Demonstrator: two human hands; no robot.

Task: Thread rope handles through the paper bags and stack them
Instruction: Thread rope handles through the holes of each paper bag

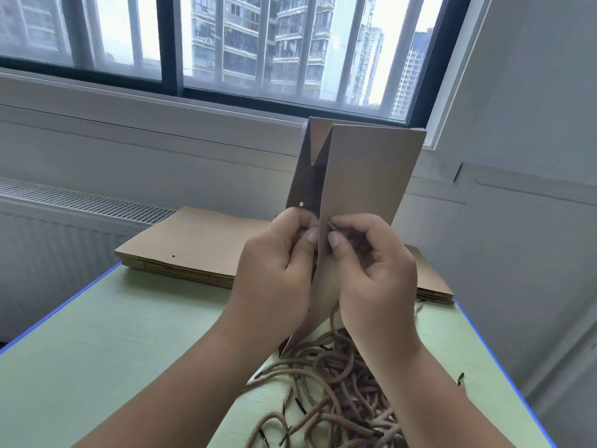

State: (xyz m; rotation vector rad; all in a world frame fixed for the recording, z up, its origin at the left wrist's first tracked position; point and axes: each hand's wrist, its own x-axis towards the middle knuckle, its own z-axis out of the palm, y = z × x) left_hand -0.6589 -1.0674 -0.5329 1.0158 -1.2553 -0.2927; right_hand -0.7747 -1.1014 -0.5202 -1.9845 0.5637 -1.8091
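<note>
Item in work: one kraft paper bag [371, 176], held upright above the desk [113, 334], its panels parted. My right hand [374, 273]: fingers [334, 239] pinch a rope end [330, 225] against the near panel's edge. My left hand [274, 270]: fingers curl on the other panel, just below a punched hole [301, 204] with no rope in it. Stock: stack of flat bags [184, 250] at the far side, the top one's hole bare; pile of rope handles [339, 383] at the near side. Status, as I judge it: threading is barely started on this bag, no bag in view carries a handle, and nearly all the threading and stacking is left.
</note>
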